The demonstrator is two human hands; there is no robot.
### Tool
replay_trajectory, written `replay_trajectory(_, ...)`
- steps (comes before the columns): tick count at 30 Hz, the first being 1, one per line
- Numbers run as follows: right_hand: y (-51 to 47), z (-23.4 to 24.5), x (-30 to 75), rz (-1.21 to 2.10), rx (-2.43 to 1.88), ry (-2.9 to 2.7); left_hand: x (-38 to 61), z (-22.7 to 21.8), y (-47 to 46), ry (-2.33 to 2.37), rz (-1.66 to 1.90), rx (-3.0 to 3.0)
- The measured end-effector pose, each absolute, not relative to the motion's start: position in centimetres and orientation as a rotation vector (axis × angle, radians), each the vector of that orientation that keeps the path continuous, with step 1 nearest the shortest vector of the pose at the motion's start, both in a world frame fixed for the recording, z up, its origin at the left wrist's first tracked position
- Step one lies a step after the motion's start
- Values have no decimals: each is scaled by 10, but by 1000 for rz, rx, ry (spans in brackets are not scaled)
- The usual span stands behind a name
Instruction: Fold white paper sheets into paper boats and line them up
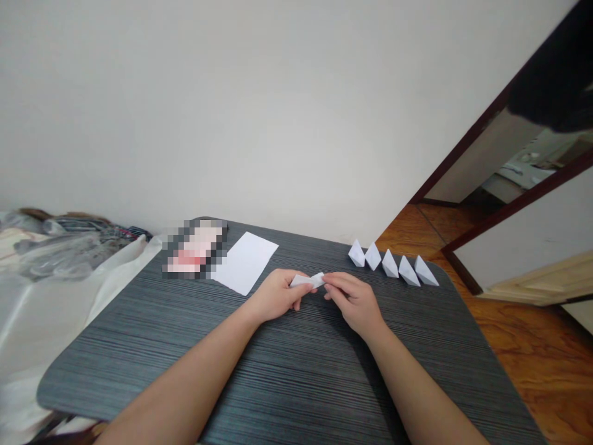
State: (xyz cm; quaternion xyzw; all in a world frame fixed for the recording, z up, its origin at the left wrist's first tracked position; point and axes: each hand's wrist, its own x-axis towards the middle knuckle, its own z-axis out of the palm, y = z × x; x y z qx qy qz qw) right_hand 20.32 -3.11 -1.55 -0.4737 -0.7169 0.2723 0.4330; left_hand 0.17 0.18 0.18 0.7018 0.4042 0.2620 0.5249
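Observation:
A small folded piece of white paper is held between my two hands above the middle of the table. My left hand pinches its left part, with the thumb lying on top. At its right end, the fingertips of my right hand are closed on the paper's edge. Several folded white paper shapes with pointed tops stand in a row to the right of my hands. Left of my left hand lies a flat white sheet of paper.
The dark wood-grain table has rounded corners and meets a pale wall. A blurred-out rectangular item lies at the back left. Plastic-covered stuff is heaped beyond the left edge. Wooden floor and a doorway are on the right.

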Motion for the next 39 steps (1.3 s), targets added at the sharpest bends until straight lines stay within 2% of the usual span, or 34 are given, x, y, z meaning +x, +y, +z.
replay_trajectory(8, -29, -13, 201, 674, -1215, -1847, 2, 8, -1, 1008, 718, 1817)
replay_trajectory(18, -29, -2, 196, 660, -1213, -1904, 1, 7, 0, 959, 664, 1893)
replay_trajectory(39, -31, 1, 193, 612, -1183, -1895, 3, 13, -3, 979, 650, 1787)
